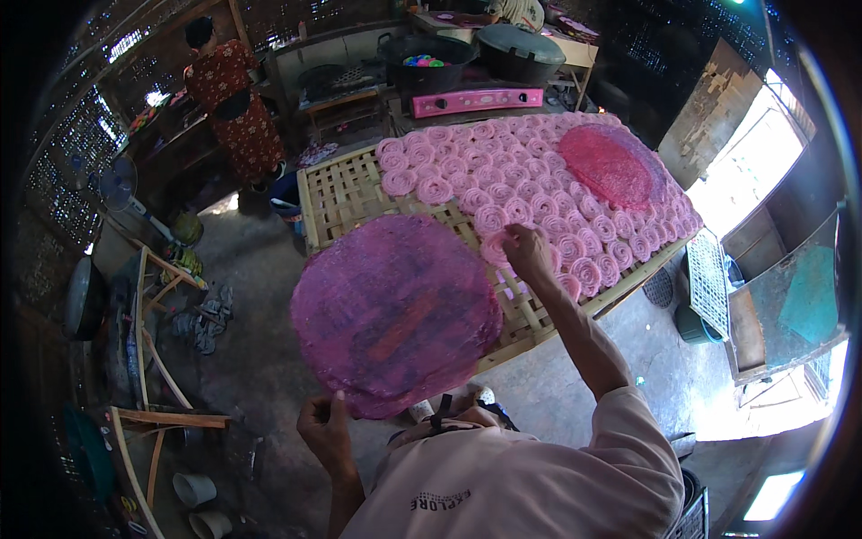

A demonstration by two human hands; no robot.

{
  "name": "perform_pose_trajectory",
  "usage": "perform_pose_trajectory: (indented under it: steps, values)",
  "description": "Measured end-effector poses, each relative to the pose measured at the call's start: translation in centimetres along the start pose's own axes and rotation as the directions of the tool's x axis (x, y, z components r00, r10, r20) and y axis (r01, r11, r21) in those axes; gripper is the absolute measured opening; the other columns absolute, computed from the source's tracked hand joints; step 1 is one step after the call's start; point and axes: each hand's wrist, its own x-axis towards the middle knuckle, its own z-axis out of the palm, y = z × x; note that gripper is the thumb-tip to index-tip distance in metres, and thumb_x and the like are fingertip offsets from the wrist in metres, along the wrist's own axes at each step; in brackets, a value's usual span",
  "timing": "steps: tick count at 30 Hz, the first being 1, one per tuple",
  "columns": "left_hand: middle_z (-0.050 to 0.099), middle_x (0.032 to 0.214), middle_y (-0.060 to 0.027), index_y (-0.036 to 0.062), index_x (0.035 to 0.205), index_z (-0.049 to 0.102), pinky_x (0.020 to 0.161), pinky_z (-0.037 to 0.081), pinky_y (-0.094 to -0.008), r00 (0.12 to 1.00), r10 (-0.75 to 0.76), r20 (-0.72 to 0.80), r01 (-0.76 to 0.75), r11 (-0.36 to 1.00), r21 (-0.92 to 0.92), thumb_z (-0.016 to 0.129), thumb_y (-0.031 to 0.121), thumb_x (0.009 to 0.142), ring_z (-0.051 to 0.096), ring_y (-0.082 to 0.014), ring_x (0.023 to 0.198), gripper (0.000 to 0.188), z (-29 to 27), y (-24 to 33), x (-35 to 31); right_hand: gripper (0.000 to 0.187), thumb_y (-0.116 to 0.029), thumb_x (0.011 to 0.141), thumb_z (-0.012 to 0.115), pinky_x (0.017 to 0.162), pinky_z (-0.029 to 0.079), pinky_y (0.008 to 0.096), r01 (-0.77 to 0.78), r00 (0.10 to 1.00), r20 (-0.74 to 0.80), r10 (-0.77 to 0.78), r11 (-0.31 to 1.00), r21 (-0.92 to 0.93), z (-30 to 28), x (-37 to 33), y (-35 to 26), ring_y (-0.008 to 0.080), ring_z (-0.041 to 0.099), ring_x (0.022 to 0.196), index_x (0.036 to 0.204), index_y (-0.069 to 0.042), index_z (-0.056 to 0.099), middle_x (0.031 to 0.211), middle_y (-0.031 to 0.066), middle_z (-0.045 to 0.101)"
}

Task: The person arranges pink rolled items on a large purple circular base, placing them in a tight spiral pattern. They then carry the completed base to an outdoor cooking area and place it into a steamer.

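My right hand point(528, 253) reaches over a slatted bamboo rack point(346, 193), fingers closed at the edge of a pink spiral coil point(495, 249) at the near left border of many similar coils. A large round purple-stained sheet point(395, 310) lies at the rack's near left, overhanging its front edge. Beside the sheet's near rim is my left hand point(325, 434), its fingers loosely bent and the raised thumb apart from them. Nothing shows in it. A second round sheet, pinkish red point(611, 166), rests on the coils at the far right.
A pink stove panel point(476, 101), a dark basin point(429, 72) and a lidded pot point(521, 52) stand beyond the rack. Another person point(229, 108) is at the far left. Wooden frames point(175, 418) occupy the left side; a white plastic crate point(708, 283) stands to the right.
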Motion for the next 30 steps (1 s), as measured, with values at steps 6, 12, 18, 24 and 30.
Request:
perform_pose_trajectory:
  steps: [6, 12, 18, 24, 30]
  values:
    - [0.058, 0.072, -0.0005, -0.0014, 0.082, 0.061, 0.060, 0.042, -0.0241, 0.993, 0.034, 0.113, -0.026, 0.998, -0.065, 0.072, 0.014, 0.084, 0.051, -0.0075, 0.065, 0.019, -0.8, 0.8, 2.7, 0.047, -0.036, 0.079, 0.070, 0.078, 0.049, 0.0434, -0.067, 0.994, 0.085, 0.072, 0.996, -0.052, -1.1, -6.7, -7.3, 0.0292, 0.066, 0.088, 0.114, -0.006, 0.064, 0.098, 0.0122, 0.068]
    - [0.060, 0.074, -0.0005, -0.0016, 0.089, 0.062, 0.060, 0.043, -0.0231, 0.972, 0.023, 0.235, -0.005, 0.997, -0.079, 0.070, 0.013, 0.086, 0.053, -0.0059, 0.065, 0.017, -0.2, 1.7, 4.4, 0.039, -0.035, 0.080, 0.069, 0.079, 0.048, 0.0453, -0.346, 0.932, 0.080, 0.353, 0.933, -0.095, 1.0, -6.4, -8.8, 0.0330, 0.064, 0.092, 0.102, -0.004, 0.065, 0.100, 0.0139, 0.066]
    - [0.060, 0.075, -0.0006, -0.0009, 0.089, 0.063, 0.061, 0.043, -0.0235, 0.981, 0.037, 0.190, -0.025, 0.997, -0.067, 0.070, 0.013, 0.086, 0.053, -0.0066, 0.065, 0.016, 0.1, 1.5, 4.6, 0.020, -0.023, 0.083, 0.065, 0.074, 0.048, 0.0441, -0.181, 0.975, -0.136, 0.174, 0.983, -0.036, 2.4, -5.6, -9.4, 0.0320, 0.064, 0.090, 0.097, -0.009, 0.068, 0.095, 0.0105, 0.065]
    - [0.061, 0.077, -0.0018, -0.0005, 0.090, 0.064, 0.063, 0.044, -0.0238, 0.993, 0.017, 0.113, -0.003, 0.993, -0.122, 0.069, 0.013, 0.085, 0.054, -0.0074, 0.068, 0.015, 0.6, 1.6, 4.2, 0.014, -0.018, 0.087, 0.063, 0.067, 0.050, 0.0359, 0.009, 0.978, -0.206, -0.020, 0.998, -0.055, 1.5, -3.7, -10.1, 0.0238, 0.064, 0.080, 0.094, -0.008, 0.070, 0.091, 0.0074, 0.067]
    - [0.062, 0.079, -0.0025, 0.0007, 0.094, 0.066, 0.063, 0.044, -0.0247, 0.999, -0.024, 0.034, 0.027, 0.997, -0.079, 0.069, 0.013, 0.083, 0.055, -0.0090, 0.071, 0.017, 1.5, 2.0, 4.2, 0.024, -0.023, 0.093, 0.060, 0.058, 0.044, 0.0271, -0.137, 0.966, -0.091, 0.240, 0.780, 0.611, -0.3, 2.4, -6.2, 0.0075, 0.055, 0.067, 0.104, -0.003, 0.066, 0.081, 0.0048, 0.067]
